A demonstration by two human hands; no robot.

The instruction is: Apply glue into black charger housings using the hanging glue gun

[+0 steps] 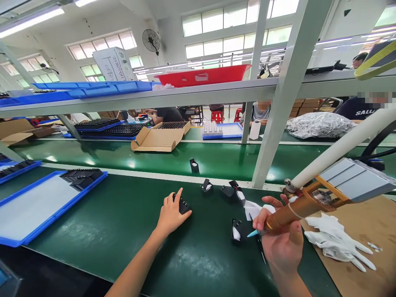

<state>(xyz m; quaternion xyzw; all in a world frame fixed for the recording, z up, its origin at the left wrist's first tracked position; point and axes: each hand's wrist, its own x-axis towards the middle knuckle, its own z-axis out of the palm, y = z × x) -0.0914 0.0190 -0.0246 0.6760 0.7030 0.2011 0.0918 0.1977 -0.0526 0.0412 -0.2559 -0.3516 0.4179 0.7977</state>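
My left hand (pixel 170 214) is closed round a small black plastic housing (pixel 185 207) on the green bench, its fingers partly covering the part. My right hand (pixel 283 243) grips the copper-coloured barrel of a dispensing gun (pixel 286 212), whose light-blue nozzle (pixel 253 233) points left. Just left of that nozzle lies an open black housing (pixel 236 232) with a white insert. Farther back are more housings, one with a raised flap (pixel 206 185) and others in a cluster (pixel 236 192). A white cloth or paper (pixel 252 209) is partly hidden behind my right hand.
White gloves (pixel 340 241) lie on brown cardboard (pixel 380 210) at right. A blue-rimmed tray (pixel 37 206) holding black parts (pixel 83 177) is at left. One housing (pixel 194 165) stands on the far green strip. A slanted white post (pixel 280 99) supports the overhead shelf (pixel 198 95).
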